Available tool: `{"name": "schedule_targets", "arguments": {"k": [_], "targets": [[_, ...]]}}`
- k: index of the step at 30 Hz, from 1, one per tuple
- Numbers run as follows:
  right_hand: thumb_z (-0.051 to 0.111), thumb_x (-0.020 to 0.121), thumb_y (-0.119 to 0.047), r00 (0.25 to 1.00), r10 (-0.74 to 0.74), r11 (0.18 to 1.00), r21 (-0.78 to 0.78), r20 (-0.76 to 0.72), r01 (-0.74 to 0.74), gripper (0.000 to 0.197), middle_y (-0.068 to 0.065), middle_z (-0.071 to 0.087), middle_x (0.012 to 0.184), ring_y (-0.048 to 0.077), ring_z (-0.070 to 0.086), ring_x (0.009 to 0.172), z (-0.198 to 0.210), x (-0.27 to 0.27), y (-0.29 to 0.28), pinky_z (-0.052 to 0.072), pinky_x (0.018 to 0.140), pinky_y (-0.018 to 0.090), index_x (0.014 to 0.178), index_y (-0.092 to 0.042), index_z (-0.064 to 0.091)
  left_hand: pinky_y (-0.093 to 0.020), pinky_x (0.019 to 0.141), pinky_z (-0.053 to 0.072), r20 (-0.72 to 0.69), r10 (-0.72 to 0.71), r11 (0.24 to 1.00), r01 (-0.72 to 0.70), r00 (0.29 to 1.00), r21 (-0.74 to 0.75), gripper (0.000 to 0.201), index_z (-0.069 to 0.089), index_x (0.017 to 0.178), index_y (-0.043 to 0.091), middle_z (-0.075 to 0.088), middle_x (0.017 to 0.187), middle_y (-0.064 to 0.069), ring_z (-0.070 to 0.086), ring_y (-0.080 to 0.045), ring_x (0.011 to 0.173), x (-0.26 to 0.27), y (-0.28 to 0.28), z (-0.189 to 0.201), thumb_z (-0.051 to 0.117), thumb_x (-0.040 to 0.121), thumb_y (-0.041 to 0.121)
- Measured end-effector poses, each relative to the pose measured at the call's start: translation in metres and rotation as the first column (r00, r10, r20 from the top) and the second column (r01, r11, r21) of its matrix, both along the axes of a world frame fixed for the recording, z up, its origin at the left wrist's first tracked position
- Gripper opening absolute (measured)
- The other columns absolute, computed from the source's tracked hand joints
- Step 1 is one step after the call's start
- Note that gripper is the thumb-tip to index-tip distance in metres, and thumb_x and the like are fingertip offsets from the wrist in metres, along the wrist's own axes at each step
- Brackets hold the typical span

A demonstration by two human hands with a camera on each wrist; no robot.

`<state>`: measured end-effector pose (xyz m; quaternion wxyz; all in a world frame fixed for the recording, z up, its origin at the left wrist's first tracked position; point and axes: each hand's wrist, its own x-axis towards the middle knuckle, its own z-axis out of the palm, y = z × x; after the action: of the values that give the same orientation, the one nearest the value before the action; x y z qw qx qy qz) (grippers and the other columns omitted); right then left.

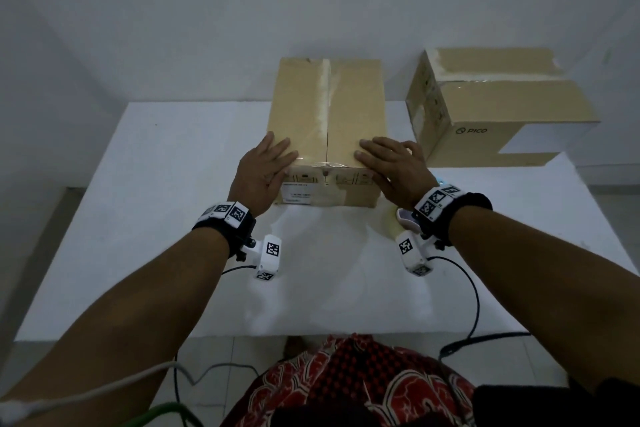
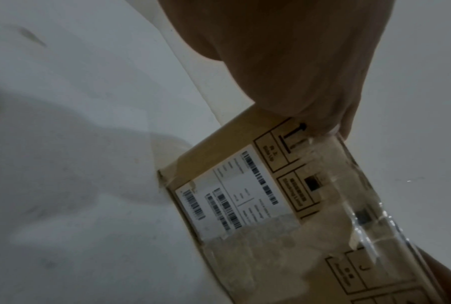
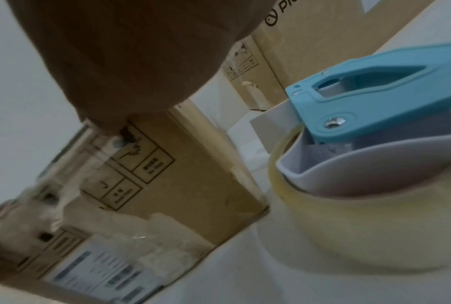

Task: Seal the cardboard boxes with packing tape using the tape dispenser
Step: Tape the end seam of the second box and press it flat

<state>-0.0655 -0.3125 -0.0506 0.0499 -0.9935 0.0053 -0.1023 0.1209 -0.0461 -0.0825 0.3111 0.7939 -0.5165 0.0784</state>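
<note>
A brown cardboard box (image 1: pixel 327 107) stands in the middle of the white table (image 1: pixel 138 218), its top flaps closed with clear tape along the seam and over the near edge. My left hand (image 1: pixel 265 166) lies flat on the box's near left corner, fingers straight. My right hand (image 1: pixel 391 163) lies flat on the near right corner. The box's front face with a white barcode label (image 2: pixel 232 191) shows in the left wrist view. The tape dispenser (image 3: pixel 375 144), blue-handled with a clear tape roll, lies on the table to the right of the box, beneath my right wrist.
A second taped cardboard box (image 1: pixel 498 107) with a PICO logo stands at the back right, close to the first. A white wall (image 1: pixel 207 10) rises behind the table. Cables (image 1: pixel 474 305) trail from my wrists over the near table edge.
</note>
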Motion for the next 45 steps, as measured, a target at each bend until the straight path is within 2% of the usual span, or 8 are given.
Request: {"name": "schedule_targets", "arguments": {"k": [4, 8, 15, 21, 26, 32, 40, 45], "targets": [[0.038, 0.094, -0.043, 0.997, 0.075, 0.994, -0.079, -0.016, -0.076, 0.047, -0.004, 0.048, 0.149, 0.023, 0.042, 0.136, 0.010, 0.015, 0.026, 0.030, 0.104, 0.055, 0.139, -0.034, 0.047, -0.055, 0.106, 0.033, 0.015, 0.054, 0.995, -0.055, 0.998, 0.085, 0.039, 0.064, 0.125, 0.028, 0.053, 0.143, 0.003, 0.038, -0.021, 0.141, -0.012, -0.007, 0.011, 0.041, 0.094, 0.033], [0.038, 0.092, -0.040, 0.994, 0.103, 0.995, -0.013, 0.021, -0.103, 0.042, -0.004, 0.067, 0.128, 0.027, 0.061, 0.114, 0.014, 0.036, 0.053, 0.040, 0.087, 0.047, 0.120, -0.028, 0.067, -0.051, 0.106, 0.032, -0.027, 0.123, 0.989, -0.120, 0.992, 0.091, 0.032, 0.070, 0.113, 0.030, 0.061, 0.134, 0.008, 0.043, -0.015, 0.137, -0.025, -0.019, 0.014, 0.047, 0.094, 0.039], [0.051, 0.092, -0.033, 0.998, 0.046, 0.998, 0.045, 0.052, -0.048, 0.029, -0.007, 0.067, 0.125, 0.023, 0.056, 0.115, 0.014, 0.040, 0.053, 0.035, 0.090, 0.042, 0.113, -0.025, 0.070, -0.050, 0.111, 0.033, -0.135, 0.109, 0.993, -0.113, 0.985, -0.019, 0.026, 0.071, 0.114, 0.014, 0.062, 0.133, -0.005, 0.044, -0.023, 0.136, -0.029, -0.012, 0.017, 0.055, 0.094, 0.019], [0.045, 0.091, -0.039, 0.995, 0.009, 0.997, 0.072, 0.098, -0.016, 0.038, -0.006, 0.066, 0.128, 0.025, 0.056, 0.117, 0.004, 0.020, 0.035, 0.038, 0.093, 0.046, 0.120, -0.028, 0.067, -0.030, 0.111, 0.038, -0.194, 0.172, 0.967, -0.203, 0.966, -0.151, 0.039, 0.066, 0.125, 0.010, 0.057, 0.138, -0.010, 0.048, -0.022, 0.133, -0.031, 0.016, 0.003, 0.050, 0.092, -0.002], [0.058, 0.079, -0.042, 0.978, -0.181, 0.975, 0.147, 0.105, 0.165, 0.043, 0.004, 0.059, 0.123, 0.029, 0.053, 0.110, -0.001, 0.003, 0.020, 0.042, 0.093, 0.048, 0.116, -0.023, 0.061, -0.023, 0.080, 0.054, -0.393, 0.350, 0.856, -0.460, 0.851, -0.234, 0.027, 0.063, 0.116, 0.007, 0.064, 0.114, -0.009, 0.064, -0.016, 0.094, -0.038, 0.010, 0.013, 0.064, 0.089, 0.007], [0.068, 0.083, -0.014, 0.945, -0.231, 0.918, 0.373, 0.233, 0.133, 0.028, 0.016, 0.058, 0.107, 0.032, 0.057, 0.094, -0.020, -0.012, 0.008, 0.053, 0.077, 0.042, 0.111, -0.007, 0.069, -0.004, 0.065, 0.044, -0.505, 0.455, 0.753, -0.620, 0.733, -0.221, 0.008, 0.066, 0.088, 0.010, 0.068, 0.082, -0.003, 0.059, -0.004, 0.069, -0.035, 0.003, 0.013, 0.072, 0.083, 0.009], [0.070, 0.079, -0.042, 0.983, -0.148, 0.986, 0.093, 0.112, 0.138, 0.027, 0.005, 0.064, 0.090, 0.028, 0.056, 0.086, 0.026, 0.012, 0.025, 0.038, 0.077, 0.037, 0.086, -0.016, 0.072, 0.000, 0.065, 0.041, -0.575, 0.507, 0.647, -0.725, 0.642, -0.238, 0.007, 0.072, 0.089, 0.011, 0.069, 0.081, 0.001, 0.060, -0.006, 0.071, -0.043, -0.011, 0.019, 0.067, 0.084, 0.011], [0.069, 0.083, -0.022, 1.000, 0.008, 0.983, 0.185, 0.020, -0.011, 0.014, 0.012, 0.064, 0.080, 0.034, 0.057, 0.074, 0.027, 0.049, 0.052, 0.050, 0.064, 0.043, 0.079, -0.008, 0.068, 0.000, 0.070, 0.042, -0.591, 0.501, 0.653, -0.724, 0.633, -0.221, 0.014, 0.074, 0.095, 0.010, 0.071, 0.088, -0.001, 0.061, -0.008, 0.076, -0.050, -0.016, 0.017, 0.064, 0.085, 0.007]]}}
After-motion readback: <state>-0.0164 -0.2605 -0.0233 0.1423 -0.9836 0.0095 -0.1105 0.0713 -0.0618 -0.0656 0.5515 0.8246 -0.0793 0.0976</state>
